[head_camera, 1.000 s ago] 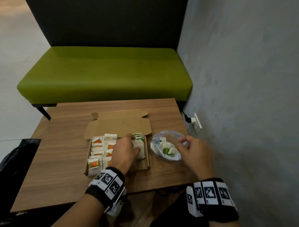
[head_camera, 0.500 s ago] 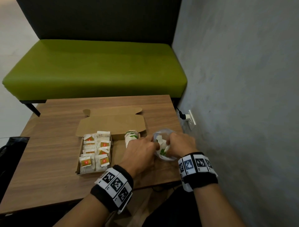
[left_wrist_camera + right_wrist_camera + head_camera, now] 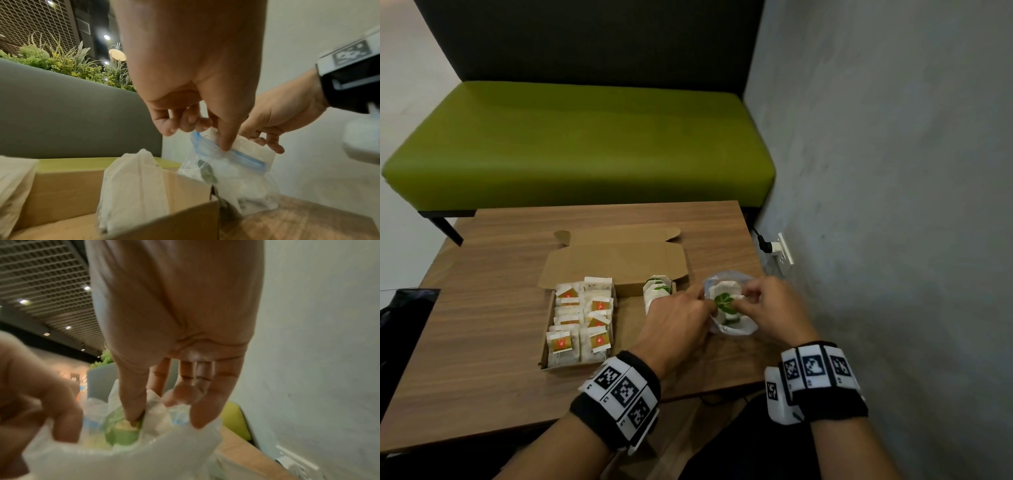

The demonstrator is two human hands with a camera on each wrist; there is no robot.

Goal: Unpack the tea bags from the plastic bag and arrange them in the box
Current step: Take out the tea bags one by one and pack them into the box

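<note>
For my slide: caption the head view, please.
Both hands, left and right, work tea bags from plastic bag beside box.

Three views: one from the head, one from each wrist.
The head camera looks forward and down over the table (image 3: 493,308), with the bench at the far side and the wall on the right. The left wrist camera sits low and close, looking along the left hand (image 3: 191,78) toward the plastic bag (image 3: 232,172). The right wrist camera, nearer and blurred, looks along the right hand (image 3: 176,324) into the same bag, which all three share.
</note>
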